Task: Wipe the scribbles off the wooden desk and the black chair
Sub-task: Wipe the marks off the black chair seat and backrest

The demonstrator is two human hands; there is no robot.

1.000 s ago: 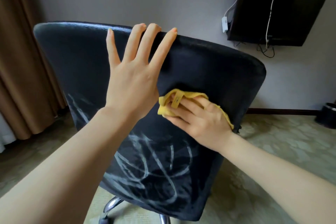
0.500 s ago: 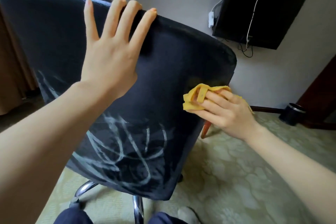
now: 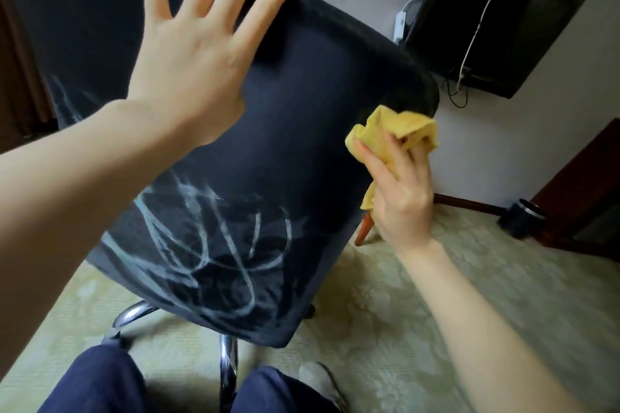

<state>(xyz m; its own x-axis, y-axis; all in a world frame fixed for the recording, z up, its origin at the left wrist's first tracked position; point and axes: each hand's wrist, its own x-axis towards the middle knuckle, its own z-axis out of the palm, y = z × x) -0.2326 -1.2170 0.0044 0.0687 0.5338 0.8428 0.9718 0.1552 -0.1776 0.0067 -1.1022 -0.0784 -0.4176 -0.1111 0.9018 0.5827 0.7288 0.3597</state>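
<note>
The black chair (image 3: 318,117) fills the middle of the view, its backrest facing me. White scribbles (image 3: 214,245) cover the lower half of the backrest; the upper half looks plain black. My left hand (image 3: 194,54) lies flat on the upper backrest, fingers spread and reaching over its top edge. My right hand (image 3: 399,188) holds a crumpled yellow cloth (image 3: 396,131) at the backrest's right edge, just off the fabric. The wooden desk is out of view.
A black TV (image 3: 496,27) with white cables hangs on the wall at the upper right. A dark bin (image 3: 521,218) stands on the patterned green carpet by dark wooden furniture (image 3: 583,191). Chrome chair legs (image 3: 228,369) and my knees show at the bottom.
My right hand has carried the cloth rightward across the backrest to its right edge. The chair now sits closer and further left in view. My left hand stays flat on the backrest.
</note>
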